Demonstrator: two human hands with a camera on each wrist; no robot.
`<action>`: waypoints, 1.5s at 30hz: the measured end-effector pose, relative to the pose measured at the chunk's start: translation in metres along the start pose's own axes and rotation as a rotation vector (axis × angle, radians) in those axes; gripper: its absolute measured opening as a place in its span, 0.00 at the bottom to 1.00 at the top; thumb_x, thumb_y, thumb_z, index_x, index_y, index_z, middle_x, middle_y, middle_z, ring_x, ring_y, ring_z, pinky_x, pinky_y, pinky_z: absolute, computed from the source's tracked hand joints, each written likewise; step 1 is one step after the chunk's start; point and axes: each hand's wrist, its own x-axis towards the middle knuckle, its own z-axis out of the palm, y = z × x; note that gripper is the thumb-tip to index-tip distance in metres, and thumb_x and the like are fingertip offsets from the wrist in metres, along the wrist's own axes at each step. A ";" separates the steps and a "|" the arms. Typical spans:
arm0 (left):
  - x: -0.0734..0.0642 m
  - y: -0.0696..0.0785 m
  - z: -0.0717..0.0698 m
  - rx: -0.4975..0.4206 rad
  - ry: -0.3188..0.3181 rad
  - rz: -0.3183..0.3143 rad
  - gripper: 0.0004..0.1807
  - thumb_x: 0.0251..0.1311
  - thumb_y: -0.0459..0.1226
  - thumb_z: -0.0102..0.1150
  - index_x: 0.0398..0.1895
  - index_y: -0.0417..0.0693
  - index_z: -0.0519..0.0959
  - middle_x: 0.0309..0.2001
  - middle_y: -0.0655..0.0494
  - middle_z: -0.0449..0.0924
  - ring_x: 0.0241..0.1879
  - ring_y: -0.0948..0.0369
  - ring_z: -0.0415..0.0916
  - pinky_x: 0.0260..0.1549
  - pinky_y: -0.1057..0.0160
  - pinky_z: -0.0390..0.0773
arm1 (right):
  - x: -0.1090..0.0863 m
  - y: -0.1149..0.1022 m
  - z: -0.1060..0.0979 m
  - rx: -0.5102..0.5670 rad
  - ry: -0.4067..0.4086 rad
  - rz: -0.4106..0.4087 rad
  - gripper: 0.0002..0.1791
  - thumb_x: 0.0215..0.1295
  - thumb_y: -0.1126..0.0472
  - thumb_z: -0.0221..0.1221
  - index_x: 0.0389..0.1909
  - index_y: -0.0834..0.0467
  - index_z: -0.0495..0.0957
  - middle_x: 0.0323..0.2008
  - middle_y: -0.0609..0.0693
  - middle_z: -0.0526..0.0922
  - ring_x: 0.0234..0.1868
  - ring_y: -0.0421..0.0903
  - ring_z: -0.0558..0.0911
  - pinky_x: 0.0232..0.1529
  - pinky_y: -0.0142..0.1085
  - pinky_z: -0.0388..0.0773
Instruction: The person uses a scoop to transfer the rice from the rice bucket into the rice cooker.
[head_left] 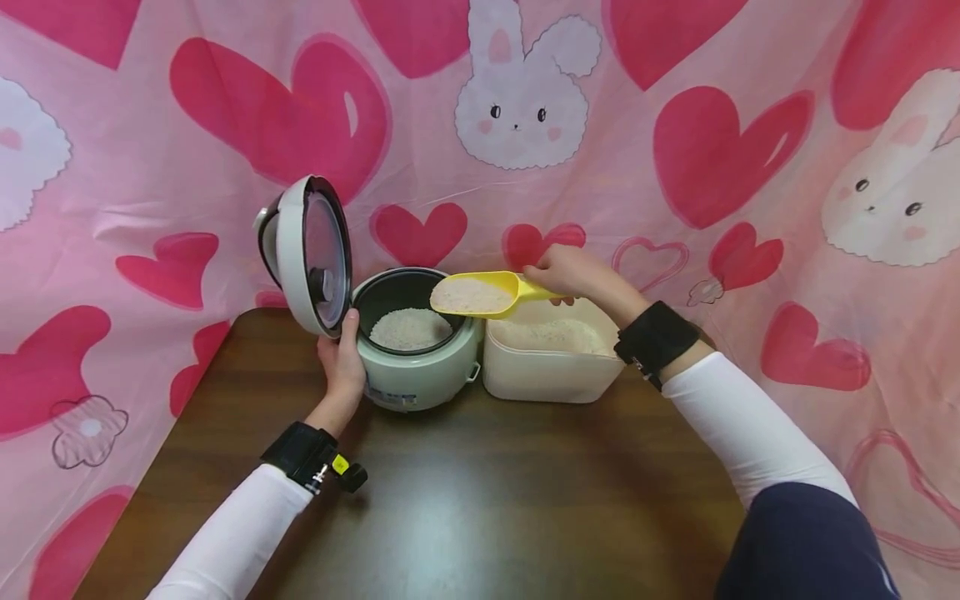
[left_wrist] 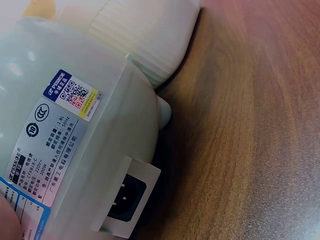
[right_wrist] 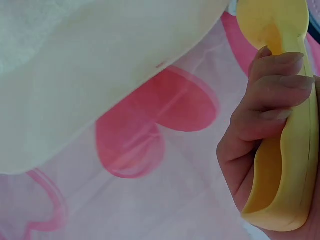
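Observation:
My right hand (head_left: 572,273) grips the handle of a yellow scoop (right_wrist: 300,125), its fingers curled round it in the right wrist view. Rice (head_left: 468,295) fills the scoop, which is held over the right rim of a pale green rice cooker (head_left: 416,379). Inside the cooker's dark pot lies white rice (head_left: 411,329). The cooker's lid (head_left: 292,250) stands raised on the left. Against the cooker's left side, just under the lid, rests my left hand (head_left: 343,367), thumb pointing up; its other fingers are partly hidden. A cream rice bin (head_left: 551,377) holds more rice.
Cooker and bin stand side by side on a brown wooden table (head_left: 480,500), near its back edge. Behind them hangs a pink curtain (head_left: 427,183) with hearts and rabbits. A power socket (left_wrist: 127,197) and labels show on the cooker's side in the left wrist view.

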 end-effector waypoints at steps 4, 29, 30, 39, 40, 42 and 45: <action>-0.001 -0.001 -0.001 0.002 0.000 -0.002 0.29 0.73 0.49 0.55 0.68 0.38 0.75 0.66 0.45 0.77 0.63 0.61 0.71 0.70 0.62 0.64 | 0.001 -0.013 -0.002 -0.079 0.015 0.006 0.25 0.78 0.46 0.52 0.24 0.58 0.78 0.22 0.54 0.81 0.21 0.52 0.79 0.29 0.39 0.76; -0.002 -0.002 -0.005 -0.013 -0.015 -0.008 0.30 0.73 0.49 0.54 0.70 0.39 0.73 0.69 0.46 0.74 0.66 0.58 0.68 0.73 0.60 0.61 | 0.005 -0.057 0.006 -0.360 0.305 -0.033 0.22 0.74 0.48 0.51 0.23 0.56 0.77 0.19 0.51 0.78 0.27 0.53 0.80 0.28 0.44 0.70; -0.002 -0.002 -0.005 -0.011 -0.015 -0.010 0.30 0.73 0.49 0.54 0.70 0.39 0.73 0.69 0.46 0.74 0.66 0.58 0.68 0.73 0.60 0.61 | 0.005 -0.057 0.007 -0.369 0.327 -0.039 0.22 0.74 0.49 0.51 0.22 0.56 0.77 0.19 0.51 0.76 0.27 0.54 0.79 0.27 0.44 0.69; -0.002 -0.002 -0.004 -0.009 -0.018 0.004 0.31 0.73 0.50 0.54 0.70 0.39 0.72 0.69 0.46 0.74 0.67 0.57 0.68 0.73 0.60 0.61 | 0.004 -0.065 0.010 -0.432 0.420 -0.040 0.24 0.74 0.50 0.50 0.18 0.57 0.74 0.18 0.51 0.70 0.27 0.57 0.79 0.23 0.46 0.73; -0.002 -0.002 -0.004 -0.010 -0.019 0.003 0.31 0.73 0.50 0.54 0.70 0.39 0.72 0.69 0.46 0.74 0.67 0.57 0.68 0.73 0.60 0.61 | 0.004 -0.066 0.011 -0.440 0.424 -0.038 0.24 0.75 0.50 0.49 0.18 0.57 0.74 0.18 0.52 0.71 0.27 0.57 0.79 0.24 0.47 0.76; -0.002 -0.003 -0.004 -0.013 -0.019 0.000 0.31 0.73 0.49 0.54 0.70 0.39 0.72 0.69 0.46 0.74 0.67 0.57 0.68 0.73 0.60 0.61 | 0.004 -0.067 0.013 -0.458 0.435 -0.040 0.24 0.75 0.51 0.50 0.19 0.58 0.75 0.19 0.53 0.73 0.28 0.58 0.81 0.27 0.48 0.80; -0.003 -0.003 -0.004 -0.010 -0.019 -0.005 0.31 0.73 0.49 0.54 0.70 0.39 0.72 0.69 0.46 0.74 0.67 0.57 0.68 0.73 0.60 0.61 | 0.005 -0.069 0.016 -0.486 0.448 -0.034 0.24 0.76 0.51 0.49 0.21 0.59 0.77 0.22 0.54 0.77 0.30 0.59 0.82 0.32 0.49 0.83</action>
